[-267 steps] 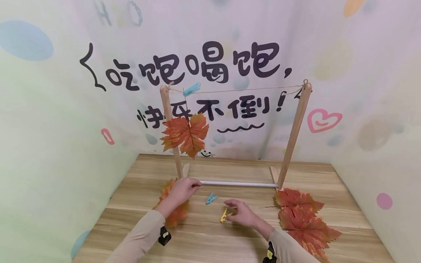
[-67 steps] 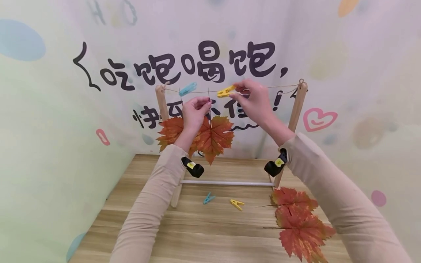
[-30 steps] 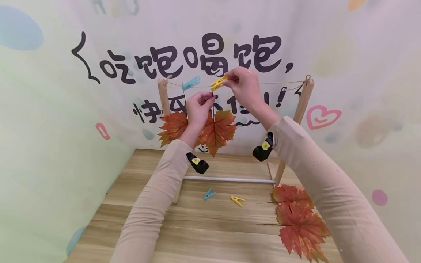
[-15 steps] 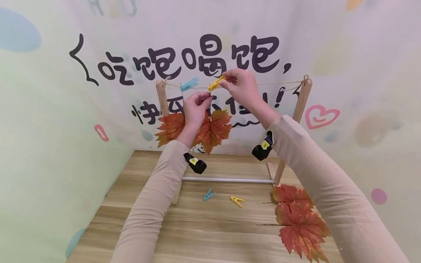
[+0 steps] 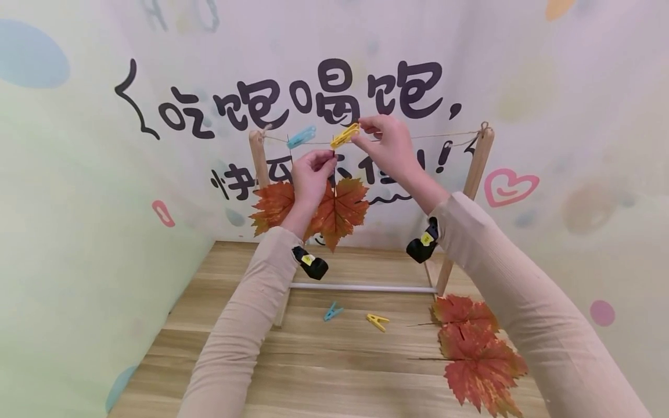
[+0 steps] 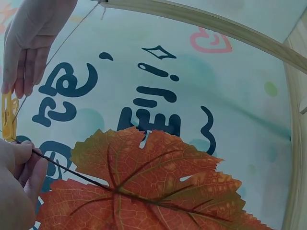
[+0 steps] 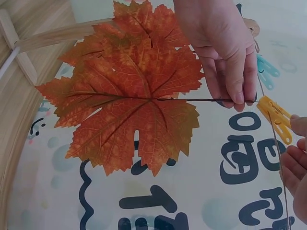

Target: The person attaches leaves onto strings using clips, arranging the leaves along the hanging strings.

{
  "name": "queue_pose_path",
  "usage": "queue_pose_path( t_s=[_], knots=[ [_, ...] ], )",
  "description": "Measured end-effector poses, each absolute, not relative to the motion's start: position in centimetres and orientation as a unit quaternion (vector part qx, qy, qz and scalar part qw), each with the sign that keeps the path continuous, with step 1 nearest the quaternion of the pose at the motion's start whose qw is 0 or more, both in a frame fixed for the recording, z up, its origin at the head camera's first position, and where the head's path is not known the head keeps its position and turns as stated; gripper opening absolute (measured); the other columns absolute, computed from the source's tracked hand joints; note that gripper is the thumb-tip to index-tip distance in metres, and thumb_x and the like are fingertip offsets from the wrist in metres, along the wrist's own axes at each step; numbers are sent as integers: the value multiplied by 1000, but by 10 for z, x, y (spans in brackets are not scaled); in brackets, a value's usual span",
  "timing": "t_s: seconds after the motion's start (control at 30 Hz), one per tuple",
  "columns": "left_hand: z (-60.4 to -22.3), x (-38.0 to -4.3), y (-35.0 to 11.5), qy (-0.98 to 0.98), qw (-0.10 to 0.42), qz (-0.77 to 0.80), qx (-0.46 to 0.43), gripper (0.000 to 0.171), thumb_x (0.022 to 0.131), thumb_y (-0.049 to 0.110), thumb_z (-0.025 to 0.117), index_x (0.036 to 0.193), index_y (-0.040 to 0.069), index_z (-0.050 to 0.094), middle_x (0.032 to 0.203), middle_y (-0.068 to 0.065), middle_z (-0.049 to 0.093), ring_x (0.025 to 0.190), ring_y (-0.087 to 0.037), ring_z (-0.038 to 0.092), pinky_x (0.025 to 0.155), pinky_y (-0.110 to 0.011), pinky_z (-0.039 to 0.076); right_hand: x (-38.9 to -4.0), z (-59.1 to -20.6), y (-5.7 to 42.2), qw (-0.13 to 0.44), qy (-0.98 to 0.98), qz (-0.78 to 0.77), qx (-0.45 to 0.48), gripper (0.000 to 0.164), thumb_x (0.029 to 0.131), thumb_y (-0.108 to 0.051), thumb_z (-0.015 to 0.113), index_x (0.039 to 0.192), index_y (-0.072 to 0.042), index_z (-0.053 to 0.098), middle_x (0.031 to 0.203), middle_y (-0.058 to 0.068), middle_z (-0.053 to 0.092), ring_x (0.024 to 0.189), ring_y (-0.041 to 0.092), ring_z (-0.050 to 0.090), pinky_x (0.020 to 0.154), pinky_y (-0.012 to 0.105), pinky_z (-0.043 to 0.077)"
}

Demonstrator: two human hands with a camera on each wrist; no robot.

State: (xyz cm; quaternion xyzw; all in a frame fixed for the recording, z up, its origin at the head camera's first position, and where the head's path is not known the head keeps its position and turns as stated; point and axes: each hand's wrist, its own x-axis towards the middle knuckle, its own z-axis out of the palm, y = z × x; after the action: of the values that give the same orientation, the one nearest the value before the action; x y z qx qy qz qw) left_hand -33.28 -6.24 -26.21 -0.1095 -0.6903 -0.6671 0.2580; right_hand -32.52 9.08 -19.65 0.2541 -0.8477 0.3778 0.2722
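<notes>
My left hand [image 5: 312, 177] pinches the thin dark stem [image 7: 206, 100] of an orange-red artificial maple leaf [image 5: 338, 209] just below the string. A yellow clothespin [image 5: 345, 136] sits on the string [image 5: 428, 136] at the stem's top. Beside its handle ends is my right hand [image 5: 392, 145], thumb and fingers spread apart and fingertips close to the clip. To the left, a blue clothespin [image 5: 302, 137] holds another leaf [image 5: 272, 200] on the string, partly hidden behind my left hand. In the right wrist view the two leaves overlap.
A wooden frame with a left post [image 5: 258, 157] and right post [image 5: 478, 165] carries the string; a white rod [image 5: 366, 287] joins its base. On the wood-grain table [image 5: 334, 377] lie a blue clothespin [image 5: 333, 312], a yellow clothespin [image 5: 377, 321] and red leaves [image 5: 478, 360] at right.
The right hand brought the yellow clothespin leftward along the string to the leaf stem, then its fingers loosened from the handles. The left hand keeps pinching the stem, a leaf lifted earlier from the table.
</notes>
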Motion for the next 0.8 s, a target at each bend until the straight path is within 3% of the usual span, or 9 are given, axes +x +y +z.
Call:
queue_pose_path(
  t_s=[0.3,0.8],
  knots=[
    [-263,-328,-60,-691,270,-659,-121,19,81,2,65,98,-7,67,95,-19,67,84,-24,64,73,-23,52,-312,-203,99,296,-831,372,289,37,80,-10,69,113,4,60,107,16,62,99,22,58,89,29,46],
    [-266,-320,-71,-716,285,-627,-113,22,79,4,68,100,-3,66,96,-15,67,86,-21,63,78,-23,51,-295,-223,122,281,-837,362,298,39,78,-8,70,113,4,60,105,17,62,98,25,58,88,33,47]
  ],
)
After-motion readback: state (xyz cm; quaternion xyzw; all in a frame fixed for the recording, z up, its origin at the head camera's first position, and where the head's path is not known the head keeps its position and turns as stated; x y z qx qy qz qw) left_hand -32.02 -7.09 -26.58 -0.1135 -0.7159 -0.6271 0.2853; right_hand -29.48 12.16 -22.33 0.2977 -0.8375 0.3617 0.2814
